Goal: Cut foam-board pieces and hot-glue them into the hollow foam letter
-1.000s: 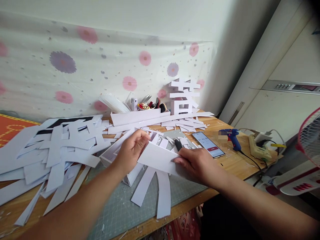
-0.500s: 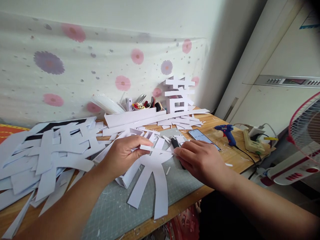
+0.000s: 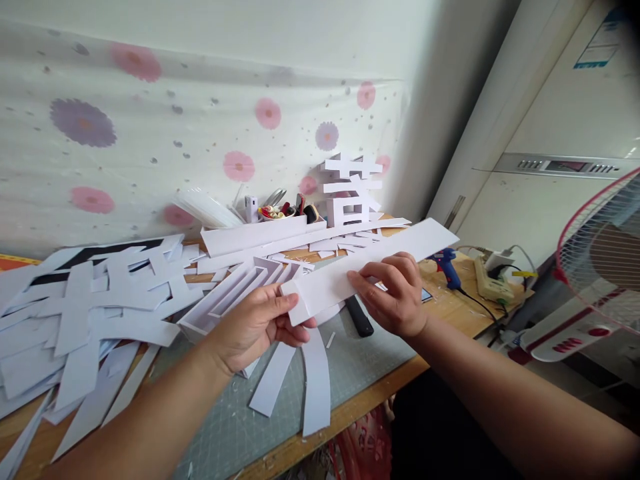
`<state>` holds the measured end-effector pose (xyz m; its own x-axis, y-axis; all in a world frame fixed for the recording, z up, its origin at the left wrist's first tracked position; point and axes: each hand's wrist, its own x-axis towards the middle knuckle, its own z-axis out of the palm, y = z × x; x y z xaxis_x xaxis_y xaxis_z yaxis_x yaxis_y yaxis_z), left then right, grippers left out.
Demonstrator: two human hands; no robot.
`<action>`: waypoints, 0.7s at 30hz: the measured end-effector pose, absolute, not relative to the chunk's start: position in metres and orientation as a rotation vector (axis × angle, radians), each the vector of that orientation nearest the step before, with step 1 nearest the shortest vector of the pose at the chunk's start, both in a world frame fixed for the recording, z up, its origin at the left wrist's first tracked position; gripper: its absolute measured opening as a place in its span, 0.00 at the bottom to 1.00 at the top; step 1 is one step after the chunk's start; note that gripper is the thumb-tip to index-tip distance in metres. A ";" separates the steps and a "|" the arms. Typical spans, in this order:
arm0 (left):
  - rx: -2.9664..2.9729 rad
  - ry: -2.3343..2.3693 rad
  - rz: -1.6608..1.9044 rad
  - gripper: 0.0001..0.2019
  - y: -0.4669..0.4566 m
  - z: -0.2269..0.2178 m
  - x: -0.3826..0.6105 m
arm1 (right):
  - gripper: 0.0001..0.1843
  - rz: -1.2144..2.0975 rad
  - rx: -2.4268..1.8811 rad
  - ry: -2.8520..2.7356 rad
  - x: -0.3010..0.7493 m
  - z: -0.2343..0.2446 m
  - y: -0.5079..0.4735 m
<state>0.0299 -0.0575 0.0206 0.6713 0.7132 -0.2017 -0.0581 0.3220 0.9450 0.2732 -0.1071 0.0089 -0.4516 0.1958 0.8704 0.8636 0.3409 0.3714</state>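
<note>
A long white board strip [image 3: 400,250] is held up above the cutting mat [image 3: 225,427], slanting up to the right. Its near end has a crease across it, and my left hand [image 3: 257,323] pinches it there between thumb and fingers. Farther along, my right hand [image 3: 397,297] grips the strip's lower edge with thumb and fingertips. Under the strip lies a black-handled tool [image 3: 359,317], its far end hidden. A white cut-out with splayed legs [image 3: 317,387] rests on the mat, partly covered by the strip and my left hand. Behind that hand stands a white box-like frame [image 3: 235,293].
Piled white cut-outs [image 3: 85,313] cover the table's left. A built-up white character [image 3: 347,190] stands at the back, near a long white tray [image 3: 255,237]. On the right are a blue glue gun [image 3: 447,267], a power strip [image 3: 493,279] and a fan [image 3: 600,267].
The strip has swung up from nearly edge-on, so its broad face shows. My right hand has moved from beside the black-handled tool onto the strip, and the view has shifted slightly.
</note>
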 end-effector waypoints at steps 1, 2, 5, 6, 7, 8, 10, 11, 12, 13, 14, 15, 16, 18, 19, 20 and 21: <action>1.151 0.703 0.558 0.19 -0.057 0.019 0.030 | 0.13 -1.128 -0.946 -1.860 0.274 0.007 -0.104; 1.173 0.730 0.593 0.19 -0.055 0.018 0.030 | 0.15 -1.114 -0.966 -1.869 0.275 0.006 -0.102; 1.321 0.859 0.855 0.20 -0.045 0.013 0.030 | 0.15 -0.992 -1.039 -1.917 0.276 -0.001 -0.099; 1.377 0.908 0.950 0.20 -0.041 0.011 0.029 | 0.12 -0.917 -1.080 -1.933 0.275 -0.003 -0.098; 1.430 0.953 1.029 0.19 -0.036 0.010 0.028 | 0.09 -0.824 -1.150 -1.960 0.274 -0.007 -0.097; 1.475 0.991 1.087 0.19 -0.031 0.008 0.026 | 0.07 -0.718 -1.263 -1.999 0.273 -0.010 -0.095; 1.543 1.040 1.148 0.18 -0.022 0.003 0.023 | 0.10 -0.484 -1.581 -2.094 0.270 -0.017 -0.090; 1.567 1.055 1.160 0.17 -0.019 0.002 0.021 | 0.14 -0.366 -1.746 -2.137 0.269 -0.021 -0.087; 1.585 1.062 1.161 0.17 -0.017 0.000 0.020 | 0.19 -0.253 -1.884 -2.167 0.268 -0.025 -0.083; 1.599 1.062 1.154 0.17 -0.016 -0.001 0.019 | 0.23 -0.150 -1.979 -2.174 0.268 -0.028 -0.079; 1.610 1.059 1.145 0.17 -0.016 -0.002 0.018 | 0.25 -0.062 -2.026 -2.161 0.268 -0.030 -0.076; 1.621 1.052 1.137 0.18 -0.016 -0.002 0.018 | 0.25 0.007 -2.040 -2.137 0.269 -0.032 -0.073; 1.631 1.047 1.136 0.18 -0.017 -0.002 0.018 | 0.25 0.059 -2.034 -2.109 0.271 -0.033 -0.071; 1.643 1.050 1.147 0.18 -0.019 0.000 0.018 | 0.25 0.118 -2.017 -2.066 0.274 -0.030 -0.071; 1.643 1.057 1.156 0.17 -0.020 0.001 0.018 | 0.25 0.140 -2.002 -2.054 0.275 -0.027 -0.073; 1.646 1.065 1.159 0.17 -0.021 0.002 0.018 | 0.25 0.177 -1.957 -2.042 0.275 -0.023 -0.078; 1.652 1.071 1.156 0.17 -0.022 0.004 0.018 | 0.25 0.241 -1.869 -2.016 0.274 -0.018 -0.083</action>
